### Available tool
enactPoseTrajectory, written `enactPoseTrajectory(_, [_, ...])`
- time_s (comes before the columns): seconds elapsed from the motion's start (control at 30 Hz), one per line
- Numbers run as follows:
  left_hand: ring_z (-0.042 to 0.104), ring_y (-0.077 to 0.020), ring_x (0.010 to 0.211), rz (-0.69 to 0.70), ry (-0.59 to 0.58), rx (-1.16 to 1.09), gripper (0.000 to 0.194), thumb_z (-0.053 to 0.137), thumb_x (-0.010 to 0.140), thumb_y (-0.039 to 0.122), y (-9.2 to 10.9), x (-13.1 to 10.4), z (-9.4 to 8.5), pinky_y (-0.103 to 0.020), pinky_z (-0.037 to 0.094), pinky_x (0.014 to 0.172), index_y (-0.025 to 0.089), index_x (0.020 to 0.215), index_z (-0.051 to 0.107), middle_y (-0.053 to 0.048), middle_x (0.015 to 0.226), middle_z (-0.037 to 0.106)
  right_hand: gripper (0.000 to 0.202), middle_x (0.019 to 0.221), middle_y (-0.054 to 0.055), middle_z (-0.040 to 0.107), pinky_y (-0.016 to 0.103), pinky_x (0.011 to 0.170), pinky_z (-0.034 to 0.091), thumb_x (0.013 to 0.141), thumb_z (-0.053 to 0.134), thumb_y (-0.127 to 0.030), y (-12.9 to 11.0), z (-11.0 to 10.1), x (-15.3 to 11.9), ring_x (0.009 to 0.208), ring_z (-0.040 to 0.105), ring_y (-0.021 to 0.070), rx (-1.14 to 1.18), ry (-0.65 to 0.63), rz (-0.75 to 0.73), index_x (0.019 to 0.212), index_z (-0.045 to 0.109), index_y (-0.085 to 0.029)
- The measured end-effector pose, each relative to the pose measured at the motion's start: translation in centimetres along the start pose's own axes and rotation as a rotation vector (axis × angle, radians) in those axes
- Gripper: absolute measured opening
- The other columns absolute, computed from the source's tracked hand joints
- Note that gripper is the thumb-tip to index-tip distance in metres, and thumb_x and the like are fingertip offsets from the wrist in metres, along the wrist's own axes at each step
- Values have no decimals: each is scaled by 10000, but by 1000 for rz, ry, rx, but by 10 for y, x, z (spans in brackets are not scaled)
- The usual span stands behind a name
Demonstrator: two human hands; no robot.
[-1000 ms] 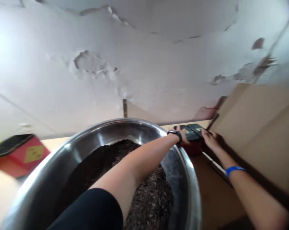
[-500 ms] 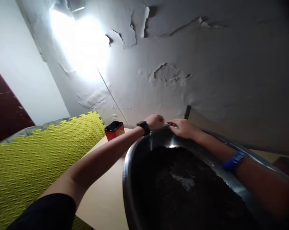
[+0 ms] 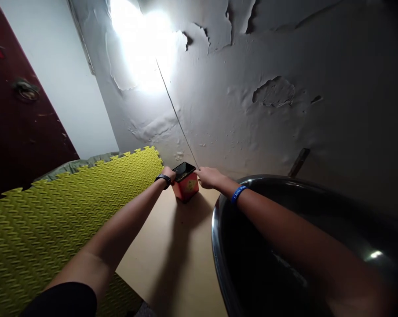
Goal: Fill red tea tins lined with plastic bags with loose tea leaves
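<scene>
A square red pot (image 3: pixel 188 188) with a black rim, a dark inside and a yellow diamond label is at the back of the pale table (image 3: pixel 185 268). My left hand (image 3: pixel 169 174), with a dark watch at the wrist, is closed on the pot's left rim. On the opposite side, my right hand (image 3: pixel 209 177) has its fingertips pinched at the right rim. Whether the pot's base touches the tabletop, I cannot tell. My right forearm passes over a big dark shiny basin (image 3: pixel 216 233), whose contents are mostly in shadow.
Yellow interlocking foam matting (image 3: pixel 70 211) stands along the left side. Behind is a peeling grey wall (image 3: pixel 225 123) with a bright lamp (image 3: pixel 146 44). A dark narrow bar (image 3: pixel 298 162) leans up behind the basin. A dark red door (image 3: pixel 23 110) is at far left.
Both hands have left the basin's far rim and moved left to the red pot, taking hold of its two sides. The view has swung left, so the basin appears further right.
</scene>
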State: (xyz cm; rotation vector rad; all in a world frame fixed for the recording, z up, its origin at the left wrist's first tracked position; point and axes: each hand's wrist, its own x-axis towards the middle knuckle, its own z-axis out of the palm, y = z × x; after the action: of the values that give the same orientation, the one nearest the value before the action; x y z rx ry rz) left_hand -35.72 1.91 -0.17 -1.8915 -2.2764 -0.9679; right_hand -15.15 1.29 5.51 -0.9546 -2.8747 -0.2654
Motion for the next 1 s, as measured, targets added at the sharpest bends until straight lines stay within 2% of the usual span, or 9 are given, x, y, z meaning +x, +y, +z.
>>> enactPoseTrajectory(0.07, [514,-118,537,-146,-59,30,130,411,690,37,9,4,-20,-266,424,604,83,608,501,7,405,437,366,1107,111,514,278,707,412,789,422,-247,0,-9,-1,968,497,208,6,46,4,1149,450,-185])
enactPoseTrajectory(0.2, [508,-127,711,49,79,88,127,455,664,63,53,9,-80,-283,398,718,75,744,553,-7,603,526,382,1207,91,432,297,818,377,854,294,-209,7,-50,-15,1055,417,190,43,333,-48,1230,357,-176])
enactPoseTrajectory(0.33, [504,-133,786,376,138,85,276,394,709,177,135,1,-127,-292,360,748,52,874,576,2,685,497,385,1161,87,440,360,839,366,848,349,-256,23,-104,-53,1038,414,224,-38,562,-92,1210,394,-134])
enactPoseTrajectory(0.43, [510,-124,786,549,122,-3,338,325,741,211,207,-16,-127,-308,351,751,3,858,565,10,671,475,374,1081,75,471,428,840,337,843,370,-314,44,-134,-102,1023,406,252,-170,648,-33,1144,452,-108])
enactPoseTrajectory(0.5, [518,-124,785,616,67,-94,337,305,750,190,252,-30,-107,-303,362,751,3,863,562,7,674,490,354,1025,63,493,429,826,334,841,367,-331,59,-141,-143,1004,408,252,-250,645,56,1095,484,-114])
enactPoseTrajectory(0.57, [532,-133,760,661,-9,-181,288,354,738,190,293,-44,-73,-281,388,735,44,849,576,0,667,522,326,985,65,511,400,790,348,827,387,-329,75,-137,-188,968,420,246,-310,586,179,1056,505,-128])
enactPoseTrajectory(0.73, [557,-179,790,732,-164,-305,231,422,721,140,368,-84,31,-272,420,728,134,889,582,-57,797,608,289,991,84,534,363,720,343,776,450,-235,111,-89,-287,916,421,242,-393,399,451,1053,517,-184])
enactPoseTrajectory(0.87, [528,-168,926,776,-149,-405,315,362,745,86,387,-112,92,-256,402,827,159,996,537,-69,1007,583,285,1021,94,518,355,719,337,782,429,-185,126,-44,-330,928,405,241,-442,359,612,1053,516,-192])
enactPoseTrajectory(1.0, [459,-139,1060,747,-154,-430,398,328,750,61,373,-128,128,-242,363,921,184,1095,483,-39,1184,491,270,1026,106,496,349,730,352,836,331,-173,123,-12,-339,947,382,240,-472,321,625,1013,535,-182])
